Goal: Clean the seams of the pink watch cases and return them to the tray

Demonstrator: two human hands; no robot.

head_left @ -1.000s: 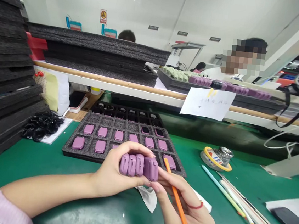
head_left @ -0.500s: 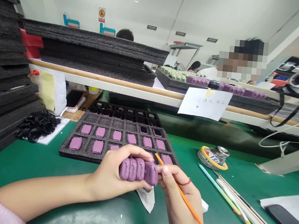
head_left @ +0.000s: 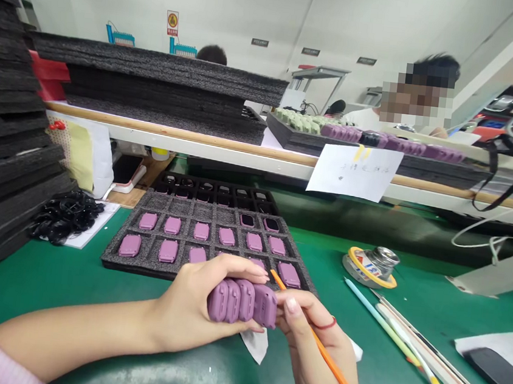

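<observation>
My left hand is closed around a short row of purple watch cases, pressed side by side with their edges facing me. At the right end of the row, one watch case sits slightly turned from the others. The fingertips of my right hand touch that end case. A thin orange stick is held in my right hand, lying slantwise across it with its tip up beside the cases. Under the cases hangs a white cloth. Behind my hands lies a black foam tray with purple watch cases in its compartments.
Foam trays are stacked at left and on the shelf. Black loops lie on paper. To the right are a metal-topped dispenser, several pens and sticks, and a dark flat object. Another person sits beyond the shelf.
Both hands have shifted slightly right and down with the watch cases. The end case has turned a little, showing more of its side. The orange stick moved along with my right hand.
</observation>
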